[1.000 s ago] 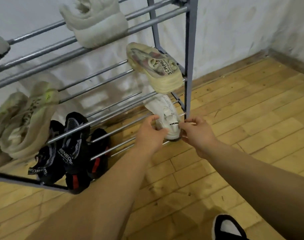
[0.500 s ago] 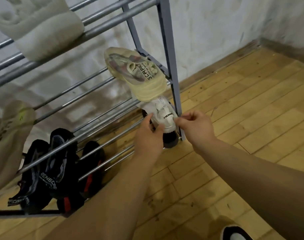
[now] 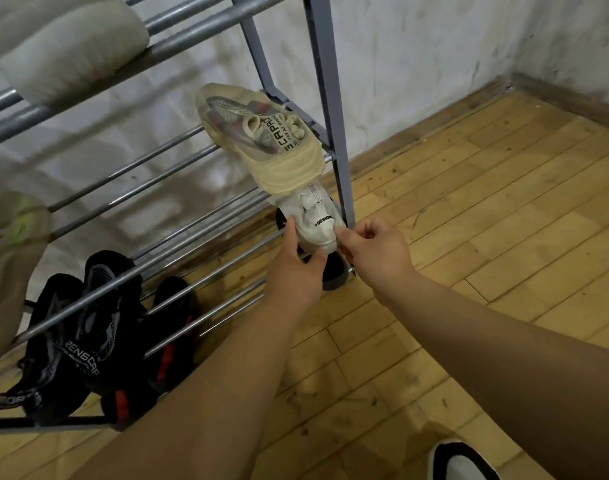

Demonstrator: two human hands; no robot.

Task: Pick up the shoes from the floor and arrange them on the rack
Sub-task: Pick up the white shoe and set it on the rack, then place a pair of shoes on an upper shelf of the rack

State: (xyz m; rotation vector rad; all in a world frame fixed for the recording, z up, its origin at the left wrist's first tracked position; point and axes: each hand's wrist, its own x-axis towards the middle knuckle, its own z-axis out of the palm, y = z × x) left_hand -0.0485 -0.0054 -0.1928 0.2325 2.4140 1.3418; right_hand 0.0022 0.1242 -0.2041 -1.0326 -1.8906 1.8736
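White fabric sneaker (image 3: 318, 221) lay toe-away on low rails of grey metal rack (image 3: 325, 81); left grip (image 3: 296, 268), right grip (image 3: 375, 251) both pinched near heel.

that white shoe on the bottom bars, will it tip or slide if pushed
Probably light: the left hand and right hand hold the white shoe by its sides. Resting tilted on the thin round bars of the rack, it may slide or tip.

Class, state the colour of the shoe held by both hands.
The shoe is white with small black lettering; head view shows it best.
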